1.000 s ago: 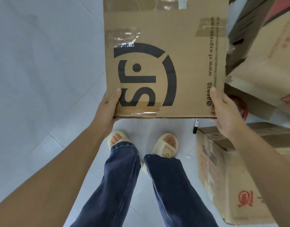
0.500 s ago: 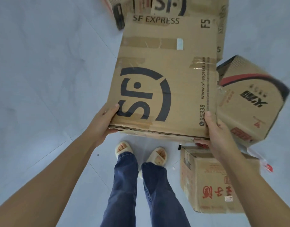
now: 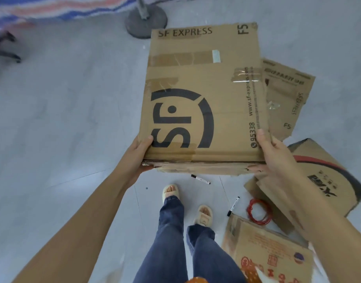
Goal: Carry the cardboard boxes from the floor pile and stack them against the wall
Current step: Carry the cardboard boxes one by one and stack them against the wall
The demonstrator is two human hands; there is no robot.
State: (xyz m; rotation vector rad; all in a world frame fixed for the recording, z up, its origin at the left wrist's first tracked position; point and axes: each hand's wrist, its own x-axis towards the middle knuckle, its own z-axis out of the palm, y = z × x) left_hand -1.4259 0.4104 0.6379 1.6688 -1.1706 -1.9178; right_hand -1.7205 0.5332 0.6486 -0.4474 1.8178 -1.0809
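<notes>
a person holds a flattened brown cardboard box printed with a black sf express logo [image 3: 202, 99] out in front, above a pale grey floor [image 3: 63, 119]. the left hand [image 3: 137, 156] grips its near left corner, thumb on top; the right hand [image 3: 271, 152] grips the near right corner the same way. right of the feet lie a second flattened brown box [image 3: 287, 94], a brown box with a red and black arc [image 3: 326, 176], a box with red print [image 3: 267, 256], two black markers [image 3: 233, 206] and a coil of red wire [image 3: 259, 211].
</notes>
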